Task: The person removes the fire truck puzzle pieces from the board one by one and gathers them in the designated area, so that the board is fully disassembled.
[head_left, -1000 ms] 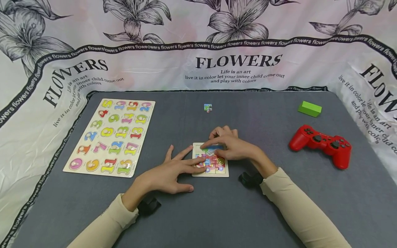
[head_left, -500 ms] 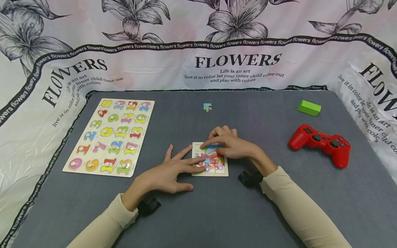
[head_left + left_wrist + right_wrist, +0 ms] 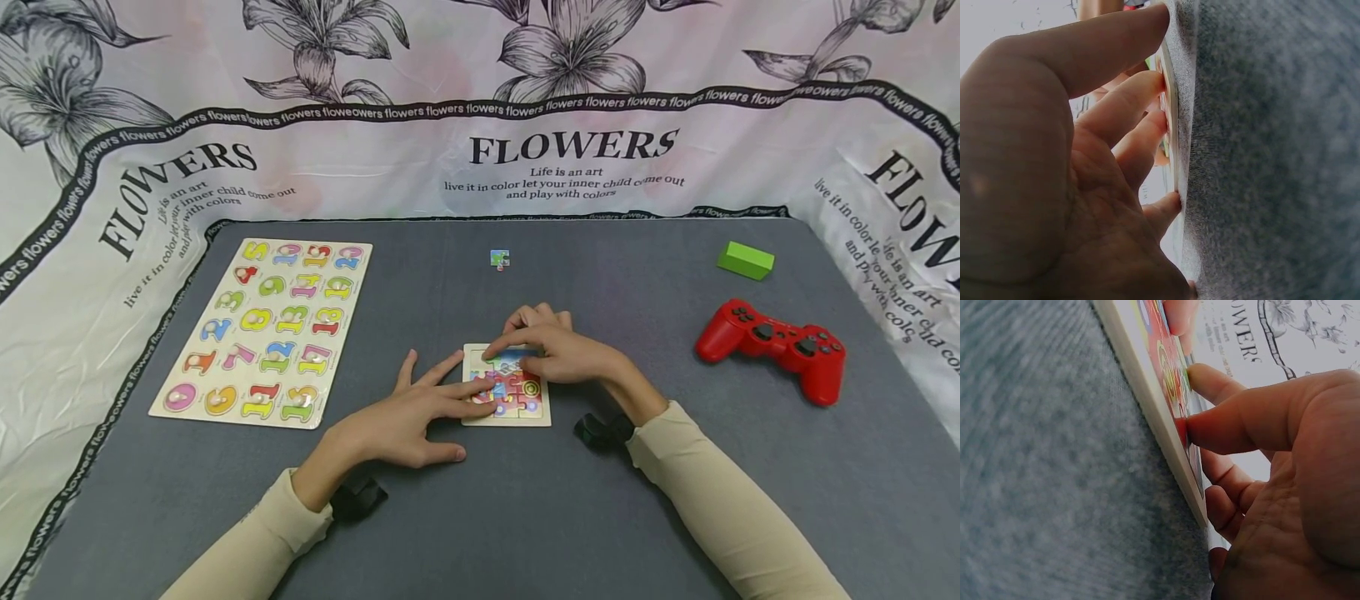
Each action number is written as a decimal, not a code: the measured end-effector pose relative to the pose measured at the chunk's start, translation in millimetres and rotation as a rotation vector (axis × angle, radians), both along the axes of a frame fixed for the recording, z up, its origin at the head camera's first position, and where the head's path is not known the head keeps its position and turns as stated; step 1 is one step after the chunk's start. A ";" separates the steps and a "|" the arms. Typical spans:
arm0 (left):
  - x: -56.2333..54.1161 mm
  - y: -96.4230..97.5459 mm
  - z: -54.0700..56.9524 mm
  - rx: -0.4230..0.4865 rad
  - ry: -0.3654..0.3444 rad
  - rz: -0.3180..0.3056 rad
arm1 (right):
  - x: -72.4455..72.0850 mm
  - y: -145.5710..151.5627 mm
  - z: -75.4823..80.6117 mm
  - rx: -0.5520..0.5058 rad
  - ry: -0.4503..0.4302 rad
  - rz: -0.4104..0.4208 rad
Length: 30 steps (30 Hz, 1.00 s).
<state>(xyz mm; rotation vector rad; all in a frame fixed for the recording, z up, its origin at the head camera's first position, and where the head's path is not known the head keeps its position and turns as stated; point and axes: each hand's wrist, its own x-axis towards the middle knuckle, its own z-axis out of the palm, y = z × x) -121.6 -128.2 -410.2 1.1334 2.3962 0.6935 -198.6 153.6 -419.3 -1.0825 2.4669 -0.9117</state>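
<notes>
A small jigsaw puzzle [image 3: 513, 407] in a pale wooden frame lies flat on the grey table, its picture red, blue and yellow. From the left, my left hand [image 3: 408, 421] spreads its fingers, with two fingertips resting on the puzzle's face. My right hand [image 3: 558, 350] touches the upper part with index finger and thumb, set apart; its other fingers are curled. In the right wrist view, that thumb [image 3: 1222, 430] presses on the puzzle's red area. Part of the picture is hidden under both hands. Beyond them lies a loose puzzle piece [image 3: 499, 259], blue and green.
A number board [image 3: 258, 333] with several colourful numerals lies at the left. On the right are a red game controller [image 3: 772, 350] and a green block [image 3: 746, 260] behind it. A white flower-printed cloth [image 3: 360, 167] borders the table's back.
</notes>
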 end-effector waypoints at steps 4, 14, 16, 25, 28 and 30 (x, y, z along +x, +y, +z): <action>-0.4 -0.1 0.5 0.001 0.002 -0.004 | 0.1 0.8 -0.3 -0.012 -0.006 0.000; -0.7 -0.3 0.2 0.001 -0.005 -0.004 | 1.2 -0.2 0.2 -0.048 -0.018 0.002; -0.6 -0.3 -0.2 0.002 -0.007 -0.005 | 0.8 -0.4 0.3 -0.055 -0.020 0.008; 0.2 -0.1 -1.1 -0.003 0.015 -0.008 | -0.2 1.6 0.0 -0.100 -0.071 0.003; 0.3 0.3 -1.6 -0.009 0.027 -0.010 | -0.3 2.8 -1.1 -0.141 -0.120 -0.035; 0.0 0.6 -1.9 -0.012 0.033 -0.010 | -0.6 3.5 -2.0 -0.157 -0.137 -0.056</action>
